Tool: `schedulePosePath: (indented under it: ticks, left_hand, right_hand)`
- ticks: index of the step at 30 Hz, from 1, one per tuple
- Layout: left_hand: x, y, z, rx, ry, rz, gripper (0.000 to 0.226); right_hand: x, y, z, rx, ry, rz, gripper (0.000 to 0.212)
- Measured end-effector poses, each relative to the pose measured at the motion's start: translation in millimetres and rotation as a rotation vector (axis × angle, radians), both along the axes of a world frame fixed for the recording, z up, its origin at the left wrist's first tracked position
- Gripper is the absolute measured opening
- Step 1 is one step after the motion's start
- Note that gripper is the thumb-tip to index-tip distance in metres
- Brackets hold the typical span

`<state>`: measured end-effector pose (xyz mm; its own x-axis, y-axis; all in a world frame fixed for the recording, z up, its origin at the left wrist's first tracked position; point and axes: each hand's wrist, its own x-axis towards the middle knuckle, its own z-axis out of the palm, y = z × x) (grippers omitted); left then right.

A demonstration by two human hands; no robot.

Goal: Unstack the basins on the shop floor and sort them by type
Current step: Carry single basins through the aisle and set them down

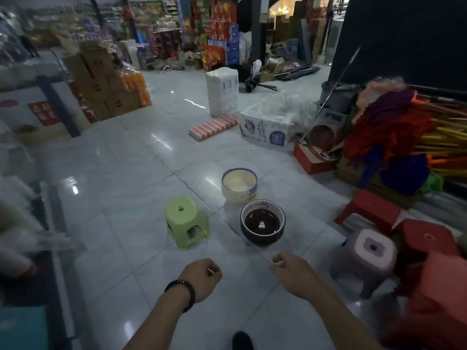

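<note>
Two stacks of basins stand on the tiled shop floor ahead of me. The farther one is a cream stack (239,186) with a blue-edged rim. Just in front of it is a dark stack (262,224), nearly black outside and brown inside, with a small white mark at its bottom. My left hand (202,276) hovers near the floor short of the dark stack, fingers curled in and holding nothing; a dark bracelet circles its wrist. My right hand (290,271) hangs to the right at the same depth, fingers loosely curled, also holding nothing.
A green plastic stool (185,221) stands left of the basins. At the right are a lilac stool (366,258), red stools (371,209) and a heap of coloured mops (394,137). White tissue packs (265,130) and stacked cartons (101,82) lie farther back.
</note>
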<state>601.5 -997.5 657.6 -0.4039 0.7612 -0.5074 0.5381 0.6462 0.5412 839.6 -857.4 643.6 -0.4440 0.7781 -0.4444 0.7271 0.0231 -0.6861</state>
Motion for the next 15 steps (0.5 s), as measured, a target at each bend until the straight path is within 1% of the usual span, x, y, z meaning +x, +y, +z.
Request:
schedulePosePath:
  ticks: [2,5,9,12,14,15]
  left_hand:
    - [-36.6,39.3,-1.5,-0.03,-0.007,0.026,0.014]
    - [-92.9,96.9,3.7,-0.041,0.003,0.027,0.014]
    - [-172.5,180.7,4.6,-0.037,0.013,-0.007,0.013]
    - [-234.9,250.2,-11.1,-0.045,-0.011,-0.047,0.02]
    - [-279.6,300.2,-24.7,-0.047,-0.033,-0.057,0.025]
    - [-301.8,325.0,-30.9,-0.042,-0.039,-0.068,0.026]
  right_hand:
    - [-40.4,47.7,-5.8,-0.036,-0.002,0.016,0.031]
    - [-103.7,114.5,-6.3,-0.078,0.009,0.01,0.028]
    - [-185.3,198.1,-5.5,-0.049,-0.042,0.053,0.026]
    - [-241.5,263.3,-13.1,-0.024,-0.113,0.088,0.031]
    - [-278.4,308.8,-20.9,-0.002,-0.148,0.059,0.034]
    - [-296.3,328.5,-23.8,-0.007,-0.156,0.035,0.031]
